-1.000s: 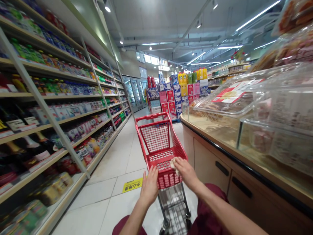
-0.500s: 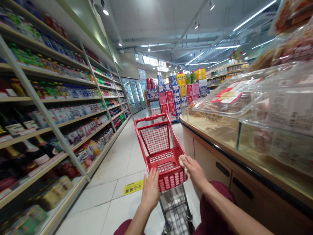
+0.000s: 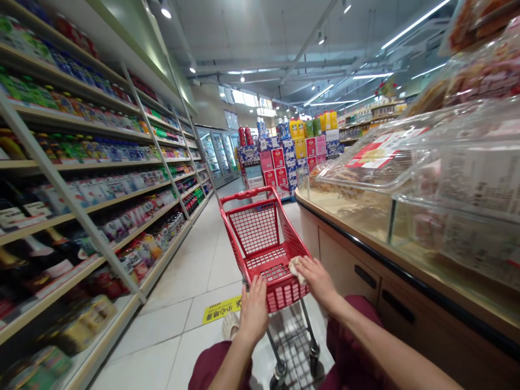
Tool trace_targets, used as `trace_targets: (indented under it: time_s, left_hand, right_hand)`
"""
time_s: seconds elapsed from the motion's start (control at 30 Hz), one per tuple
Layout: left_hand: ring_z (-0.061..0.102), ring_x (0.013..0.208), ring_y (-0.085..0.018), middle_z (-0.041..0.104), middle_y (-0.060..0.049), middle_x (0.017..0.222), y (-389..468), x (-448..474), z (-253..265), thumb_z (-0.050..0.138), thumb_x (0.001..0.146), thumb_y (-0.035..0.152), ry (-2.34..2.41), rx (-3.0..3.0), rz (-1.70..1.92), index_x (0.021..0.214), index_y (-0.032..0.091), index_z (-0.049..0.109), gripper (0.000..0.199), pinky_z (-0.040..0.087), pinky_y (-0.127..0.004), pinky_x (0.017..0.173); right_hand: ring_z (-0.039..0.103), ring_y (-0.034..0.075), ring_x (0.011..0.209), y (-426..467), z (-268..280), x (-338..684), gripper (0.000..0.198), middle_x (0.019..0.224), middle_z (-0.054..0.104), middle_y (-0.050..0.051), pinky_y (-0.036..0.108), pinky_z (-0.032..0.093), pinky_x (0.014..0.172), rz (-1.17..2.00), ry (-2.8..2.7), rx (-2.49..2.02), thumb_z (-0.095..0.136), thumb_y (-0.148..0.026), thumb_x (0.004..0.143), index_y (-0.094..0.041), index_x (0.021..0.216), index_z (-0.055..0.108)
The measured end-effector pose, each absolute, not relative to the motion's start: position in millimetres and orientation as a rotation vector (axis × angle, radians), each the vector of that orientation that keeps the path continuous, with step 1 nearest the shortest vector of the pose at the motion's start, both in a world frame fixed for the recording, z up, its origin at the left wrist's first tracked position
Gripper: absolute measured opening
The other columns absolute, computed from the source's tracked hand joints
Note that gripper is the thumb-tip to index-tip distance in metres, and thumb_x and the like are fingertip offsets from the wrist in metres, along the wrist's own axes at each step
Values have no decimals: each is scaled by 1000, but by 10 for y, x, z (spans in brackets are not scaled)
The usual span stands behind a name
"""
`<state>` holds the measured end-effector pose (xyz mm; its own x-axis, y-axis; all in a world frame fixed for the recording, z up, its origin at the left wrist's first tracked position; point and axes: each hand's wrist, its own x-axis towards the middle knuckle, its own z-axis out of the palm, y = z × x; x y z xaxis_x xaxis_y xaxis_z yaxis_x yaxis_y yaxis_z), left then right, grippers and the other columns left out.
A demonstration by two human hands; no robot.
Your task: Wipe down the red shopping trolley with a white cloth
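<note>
In front of me stands a red plastic shopping cart (image 3: pixel 264 261) with a grid-patterned basket on grey legs and casters. My left hand (image 3: pixel 254 307) lies against the basket's near left corner, fingers stretched out and thumb a little apart. A crumpled cream-coloured cloth (image 3: pixel 298 269) is under the fingers of my right hand (image 3: pixel 317 280), pressed on the basket's near right rim. Part of the cloth is hidden by those fingers. My knees in dark red trousers are on both sides of the cart's lower frame.
Shelves of bottles and cans (image 3: pixel 93 162) line the left side. Close on the right is a wooden counter (image 3: pixel 341 238) with clear plastic food packs (image 3: pixel 377 151). Stacked drink cartons (image 3: pixel 280 168) stand ahead. A yellow floor sticker (image 3: pixel 221 310) lies left of the cart.
My right hand and the cloth have slid slightly left along the near rim. My left hand has shifted a little up and right at its corner. A light-coloured shoe now shows beside it.
</note>
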<state>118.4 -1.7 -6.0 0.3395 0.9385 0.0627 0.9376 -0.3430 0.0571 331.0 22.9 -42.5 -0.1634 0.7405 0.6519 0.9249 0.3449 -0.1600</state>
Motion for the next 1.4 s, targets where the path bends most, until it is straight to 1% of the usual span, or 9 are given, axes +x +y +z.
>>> trace_targets:
  time_s: [0.1,0.27,0.43,0.63,0.8,1.0,1.17,1.3,1.4]
  left_hand:
    - [11,131,-19,21,-7,141,-27,1205,-79,32,61,2,1790,2564,175,132,10,25,72,9,-46,106]
    - [14,130,-19,23,-7,140,-57,1179,-119,30,63,3,1761,2604,199,131,11,27,68,10,-45,106]
    - [10,131,-18,21,-6,141,-52,1152,-234,30,61,2,1809,2667,246,133,12,22,73,11,-45,106]
    - [9,131,-17,21,-5,141,-31,1152,-276,33,61,3,1781,2721,213,133,14,21,74,11,-44,106]
    - [9,131,-19,19,-8,142,-24,1152,-274,35,61,5,1929,2650,255,132,10,23,72,11,-45,106]
    - [8,131,-17,18,-3,142,0,1174,-294,35,58,4,1862,2718,230,133,14,23,76,10,-45,106]
    - [6,131,-17,16,-4,143,-20,1169,-364,35,57,2,1896,2711,283,133,13,21,78,10,-45,106]
    - [6,131,-17,16,-4,142,-28,1169,-382,34,58,2,1895,2702,295,133,13,22,77,9,-45,106]
    - [6,131,-17,16,-3,142,-40,1158,-384,34,58,1,1889,2714,286,133,15,23,77,9,-46,106]
  right_hand:
    - [45,25,113,180,-492,3238,38,120,52,12,47,35,91,-423,-1844,-1518,41,-4,77,-19,107,58]
    - [42,19,116,114,-513,2920,39,122,51,6,39,33,94,-439,-2058,-1267,41,-6,78,-23,110,56]
    - [38,22,119,83,-455,3162,44,126,47,10,45,27,96,-419,-1817,-1639,39,-2,76,-20,114,54]
    - [37,18,120,16,-509,3028,43,126,47,4,39,27,98,-399,-2030,-1371,40,-5,77,-24,112,55]
    - [38,23,119,44,-501,3244,46,128,44,11,47,27,95,-380,-1746,-1674,37,0,74,-18,114,54]
    - [35,18,121,51,-516,2840,40,126,47,5,40,25,99,-370,-2020,-1281,42,-7,78,-24,111,55]
    - [38,24,119,82,-454,3026,39,127,45,12,47,27,95,-332,-1789,-1632,41,-5,78,-17,112,55]
    - [37,18,120,48,-499,2863,36,125,48,6,38,27,98,-373,-1960,-1376,44,-9,79,-23,110,56]
    - [37,18,120,50,-480,2868,36,124,49,5,40,27,98,-378,-2010,-1345,44,-9,80,-25,110,56]
